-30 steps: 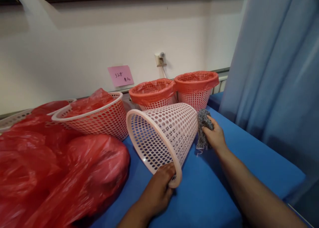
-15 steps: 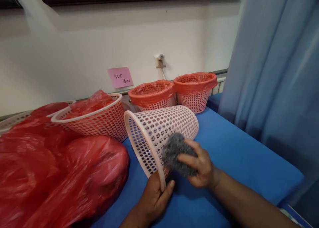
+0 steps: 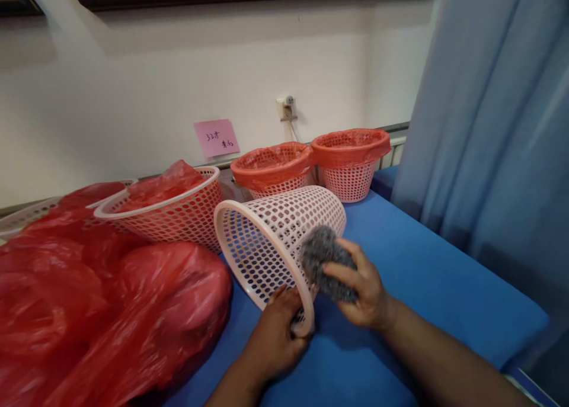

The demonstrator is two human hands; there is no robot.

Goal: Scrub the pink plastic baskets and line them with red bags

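A pale pink perforated plastic wastebasket (image 3: 288,217) lies tilted on its side, its mouth facing left and toward me. My left hand (image 3: 280,330) grips the lower part of its rim, with the fingers inside the mouth and the thumb side partly hidden. In my right hand (image 3: 362,285) is a grey scouring cloth (image 3: 326,262), bunched up, its fingers wrapped round it. The cloth rests against the basket's outer side near the rim.
Red plastic bags (image 3: 111,312) are heaped at the left, beside another pink basket (image 3: 186,217). Two red-lined baskets (image 3: 273,173) stand at the back by the wall. A blue mattress (image 3: 427,276) lies beneath everything, and a blue curtain (image 3: 484,128) hangs at the right.
The wastebasket has turned and shifted slightly left. My left hand has moved its hold, its fingers now reaching inside the rim. The cloth has moved a little up and right.
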